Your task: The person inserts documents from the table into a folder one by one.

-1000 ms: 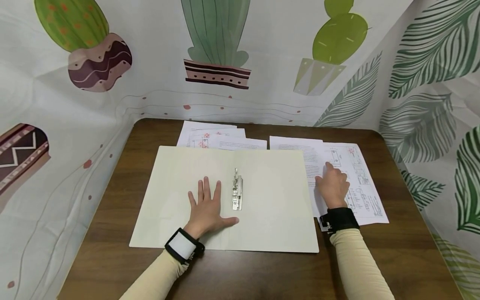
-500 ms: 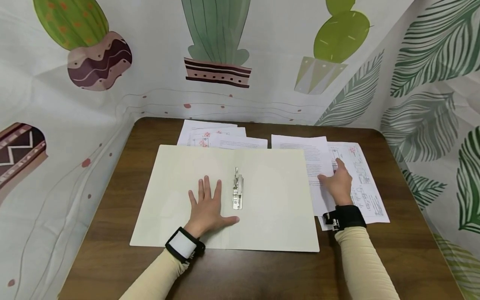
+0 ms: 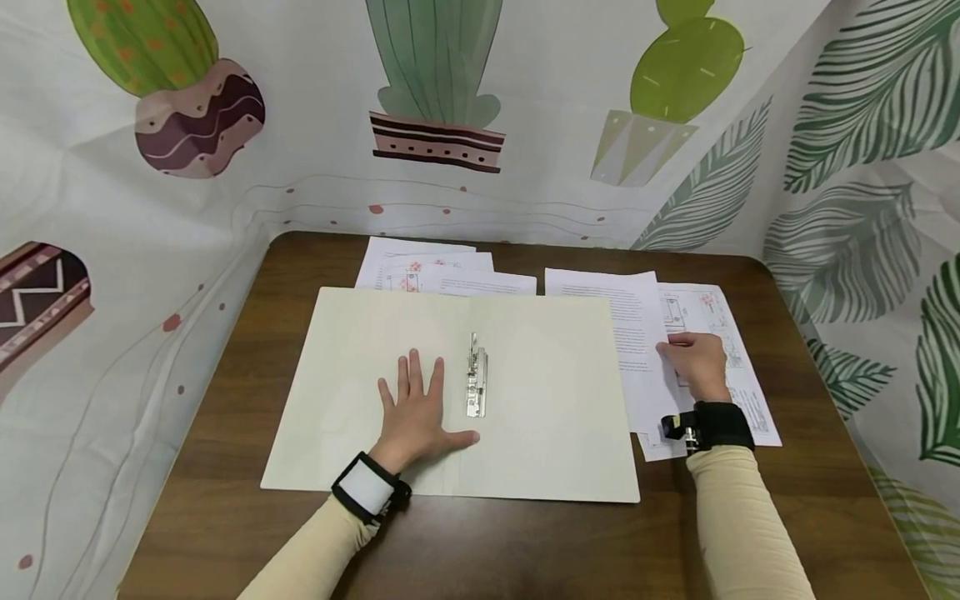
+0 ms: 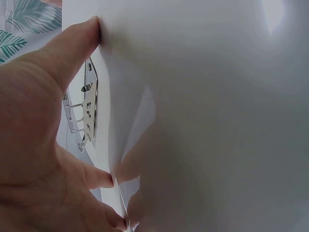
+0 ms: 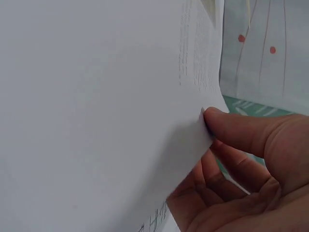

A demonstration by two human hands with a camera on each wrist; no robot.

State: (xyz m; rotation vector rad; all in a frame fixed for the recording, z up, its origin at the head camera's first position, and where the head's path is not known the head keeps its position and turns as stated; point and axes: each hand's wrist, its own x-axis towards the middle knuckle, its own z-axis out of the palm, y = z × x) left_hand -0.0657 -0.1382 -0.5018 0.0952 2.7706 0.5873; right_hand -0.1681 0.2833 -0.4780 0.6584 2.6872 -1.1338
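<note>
An open cream file folder (image 3: 551,375) lies on the desk, with a metal lever clip (image 3: 477,383) near its spine. My left hand (image 3: 415,421) rests on the folder's left half, fingers spread and thumb toward the clip. The left wrist view shows the clip (image 4: 89,106) beyond the thumb. To the folder's right lies a printed text sheet (image 3: 636,333), partly under the folder. My right hand (image 3: 701,365) pinches that sheet's right edge between thumb and fingers. In the right wrist view the paper (image 5: 96,96) bends up at the pinched edge.
A sheet with line drawings and a red stamp (image 3: 738,379) lies beneath my right hand. Several more papers (image 3: 450,267) stick out behind the folder. The brown desk (image 3: 525,550) meets a printed cloth backdrop (image 3: 555,167) at the back and sides.
My right hand has drawn back to the right and toward me, from lying over the papers to pinching the text sheet's edge. The text sheet has shifted slightly right. My left hand stays in place.
</note>
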